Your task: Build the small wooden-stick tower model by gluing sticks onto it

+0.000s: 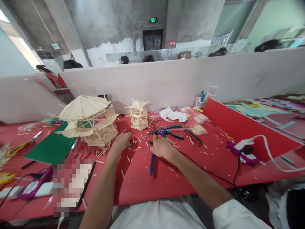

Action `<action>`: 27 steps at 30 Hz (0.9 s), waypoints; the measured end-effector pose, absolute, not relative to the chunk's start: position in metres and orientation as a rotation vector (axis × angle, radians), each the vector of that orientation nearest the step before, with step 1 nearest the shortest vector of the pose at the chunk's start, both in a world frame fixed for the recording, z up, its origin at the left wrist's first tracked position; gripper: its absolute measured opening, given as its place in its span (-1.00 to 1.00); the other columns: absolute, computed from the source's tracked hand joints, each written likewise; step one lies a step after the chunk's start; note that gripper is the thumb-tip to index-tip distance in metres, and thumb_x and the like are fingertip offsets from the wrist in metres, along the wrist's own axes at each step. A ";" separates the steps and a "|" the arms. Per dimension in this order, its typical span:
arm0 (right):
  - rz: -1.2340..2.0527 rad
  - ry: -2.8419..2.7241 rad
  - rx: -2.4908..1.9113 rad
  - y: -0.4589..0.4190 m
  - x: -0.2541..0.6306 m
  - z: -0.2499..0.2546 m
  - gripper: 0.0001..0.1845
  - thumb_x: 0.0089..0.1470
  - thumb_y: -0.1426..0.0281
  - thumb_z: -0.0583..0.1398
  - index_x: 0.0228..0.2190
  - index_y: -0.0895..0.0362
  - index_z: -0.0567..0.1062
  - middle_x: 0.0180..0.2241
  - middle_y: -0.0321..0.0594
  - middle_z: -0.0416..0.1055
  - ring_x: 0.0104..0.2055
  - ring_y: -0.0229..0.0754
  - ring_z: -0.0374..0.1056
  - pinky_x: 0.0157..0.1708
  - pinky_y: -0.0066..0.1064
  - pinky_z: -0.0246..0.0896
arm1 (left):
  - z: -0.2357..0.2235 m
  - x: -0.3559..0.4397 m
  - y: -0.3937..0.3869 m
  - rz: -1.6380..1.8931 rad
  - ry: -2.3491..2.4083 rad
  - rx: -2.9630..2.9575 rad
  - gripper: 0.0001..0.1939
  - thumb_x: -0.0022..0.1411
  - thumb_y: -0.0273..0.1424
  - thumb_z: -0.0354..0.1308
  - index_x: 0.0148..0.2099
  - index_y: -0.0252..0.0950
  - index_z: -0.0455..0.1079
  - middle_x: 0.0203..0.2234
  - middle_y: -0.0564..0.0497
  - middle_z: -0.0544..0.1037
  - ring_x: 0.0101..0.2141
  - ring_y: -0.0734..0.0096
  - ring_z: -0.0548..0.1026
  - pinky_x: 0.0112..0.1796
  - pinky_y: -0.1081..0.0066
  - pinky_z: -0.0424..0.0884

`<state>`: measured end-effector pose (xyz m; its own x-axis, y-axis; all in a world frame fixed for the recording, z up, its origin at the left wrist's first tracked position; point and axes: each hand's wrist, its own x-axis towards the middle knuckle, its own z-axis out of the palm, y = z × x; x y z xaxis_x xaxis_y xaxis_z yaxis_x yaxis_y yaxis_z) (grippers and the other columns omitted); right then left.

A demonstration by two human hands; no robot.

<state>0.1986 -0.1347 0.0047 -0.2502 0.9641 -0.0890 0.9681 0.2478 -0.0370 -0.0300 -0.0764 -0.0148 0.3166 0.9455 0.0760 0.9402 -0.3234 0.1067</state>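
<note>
My left hand (122, 142) is low over the red tabletop, its fingers curled together among scattered stick pieces. A small blue bit shows by its fingertips; what they pinch, if anything, is too small to tell. My right hand (162, 147) closes around a blue-handled tool (152, 164), whose black end shows between thumb and index finger; its kind is mostly hidden. Just beyond those fingers lies a blue hot glue gun (162, 132) with an orange trigger, beside green-handled pliers (175, 128). A small wooden-stick pavilion (138, 116) stands between and behind my hands. Left of it rises a larger stick pavilion (89, 121).
A white cloth (173, 114) and bagged sticks (196, 119) lie at the back. Right are a red board (238, 127) and a purple power strip (243, 154) with cords. Left are a green board (50, 144), yellow-handled scissors (21, 148) and a pixelated flat item (72, 187).
</note>
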 end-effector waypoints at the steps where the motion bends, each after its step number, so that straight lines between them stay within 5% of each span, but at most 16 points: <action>1: -0.122 2.426 1.896 -0.135 0.200 0.004 -0.39 0.12 0.32 0.08 0.12 0.45 0.21 -0.18 0.29 0.50 -0.10 0.19 0.46 -0.15 -0.12 0.28 | -0.016 -0.031 -0.076 0.177 1.827 2.510 -0.48 0.09 -0.70 -0.02 0.04 -0.25 0.46 -0.16 -0.20 0.60 -0.15 0.20 0.56 -0.14 0.38 0.36; 9: -0.017 2.421 1.828 -0.136 0.205 0.009 -0.54 0.07 0.37 0.17 0.00 0.31 0.38 -0.10 0.25 0.44 -0.06 0.16 0.42 -0.15 -0.15 0.28 | -0.017 -0.037 -0.076 0.145 1.894 2.448 -0.50 0.05 -0.70 0.03 0.02 -0.28 0.48 -0.17 -0.21 0.61 -0.15 0.17 0.56 -0.15 0.39 0.36; 17: 0.002 2.830 1.448 -0.121 0.204 0.003 -0.73 0.22 0.37 0.08 -0.10 0.18 0.46 -0.04 0.06 0.37 0.01 0.02 0.32 -0.08 -0.24 0.24 | -0.021 -0.040 -0.075 0.218 1.921 2.431 -0.38 0.09 -0.71 0.00 0.20 -0.28 0.33 -0.09 -0.25 0.56 -0.12 0.16 0.53 -0.13 0.34 0.34; 20: -0.021 2.861 1.416 -0.115 0.200 -0.006 -0.75 0.23 0.34 0.09 -0.13 0.18 0.48 -0.03 0.03 0.36 0.03 0.00 0.30 -0.08 -0.28 0.24 | -0.012 -0.037 -0.078 0.342 1.845 2.454 -0.49 0.11 -0.68 0.02 0.10 -0.30 0.41 -0.05 -0.22 0.53 -0.09 0.23 0.49 -0.09 0.38 0.31; 27: -0.039 2.883 1.390 -0.109 0.201 -0.012 -0.78 0.23 0.35 0.11 -0.18 0.18 0.50 -0.07 0.00 0.39 0.01 -0.03 0.32 -0.12 -0.34 0.24 | 0.005 -0.017 -0.094 0.175 1.467 2.437 -0.79 0.05 -0.55 0.16 -0.28 -0.24 0.56 -0.36 -0.05 0.62 -0.32 0.33 0.53 -0.31 0.48 0.31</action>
<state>0.2009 -0.1085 -0.0123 -0.6211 0.7826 0.0425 0.7811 0.6226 -0.0478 -0.0168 -0.0937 0.0047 0.4738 0.8795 -0.0453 0.8443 -0.4390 0.3073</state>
